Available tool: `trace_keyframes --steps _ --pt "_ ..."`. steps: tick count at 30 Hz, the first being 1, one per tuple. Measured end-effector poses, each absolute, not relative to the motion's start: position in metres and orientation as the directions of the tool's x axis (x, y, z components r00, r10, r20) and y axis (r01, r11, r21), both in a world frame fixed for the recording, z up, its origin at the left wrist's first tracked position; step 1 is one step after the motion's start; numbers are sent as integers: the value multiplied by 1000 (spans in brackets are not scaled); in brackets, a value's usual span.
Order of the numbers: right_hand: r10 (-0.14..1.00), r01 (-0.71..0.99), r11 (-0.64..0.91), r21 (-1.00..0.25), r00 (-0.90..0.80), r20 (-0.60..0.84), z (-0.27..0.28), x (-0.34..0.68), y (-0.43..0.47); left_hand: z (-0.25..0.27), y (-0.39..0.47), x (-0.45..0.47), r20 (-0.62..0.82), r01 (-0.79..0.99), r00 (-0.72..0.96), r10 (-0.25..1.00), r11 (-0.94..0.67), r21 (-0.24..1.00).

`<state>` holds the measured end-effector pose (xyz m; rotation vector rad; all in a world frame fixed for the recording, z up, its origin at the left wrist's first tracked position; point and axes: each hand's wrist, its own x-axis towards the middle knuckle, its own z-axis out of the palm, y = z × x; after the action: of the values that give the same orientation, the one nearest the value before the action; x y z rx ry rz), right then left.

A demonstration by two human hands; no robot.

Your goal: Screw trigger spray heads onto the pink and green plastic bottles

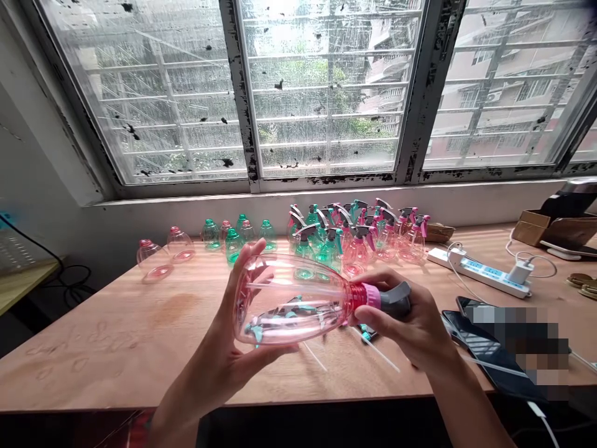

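A clear pink spray bottle (pixel 293 280) lies sideways in the air above the table, its neck pointing right. My left hand (pixel 221 342) is wrapped around the wide base, thumb below and fingers behind. My right hand (pixel 415 323) grips the bottle's neck end, with the thumb by the pink collar (pixel 371 297) and the fingers around the dark grey trigger head (pixel 395 300). A thin tube shows inside the bottle. Loose trigger heads (pixel 368 335) with white tubes lie on the table behind it, partly hidden by the bottle and my right hand.
Several pink and green bottles with trigger heads (pixel 357 249) stand by the window. Headless bottles (pixel 152 258) stand farther left on the wooden table (pixel 93 348). At right are a power strip (pixel 480 272), phones (pixel 485 354), cables and a cardboard box (pixel 536 227).
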<state>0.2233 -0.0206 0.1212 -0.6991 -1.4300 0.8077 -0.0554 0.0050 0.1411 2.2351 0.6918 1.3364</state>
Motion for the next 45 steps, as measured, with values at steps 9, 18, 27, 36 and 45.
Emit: trace_keyframes --steps 9,18,27,36,45 --pt "833 -65 549 -833 -29 552 120 220 -19 140 4 -55 668 228 372 645 -760 608" --pt "837 -93 544 -834 -17 547 120 218 -17 136 9 -54 721 168 391 572 -815 555" --pt "850 -177 516 -838 -14 526 119 217 -14 140 7 -52 731 193 385 564 -823 534" --pt "843 -101 534 -839 -14 538 121 217 -19 141 5 -53 683 212 385 622 -779 590" --pt "829 -148 553 -820 -1 559 120 216 -18 141 6 -53 721 183 424 548 -831 525"
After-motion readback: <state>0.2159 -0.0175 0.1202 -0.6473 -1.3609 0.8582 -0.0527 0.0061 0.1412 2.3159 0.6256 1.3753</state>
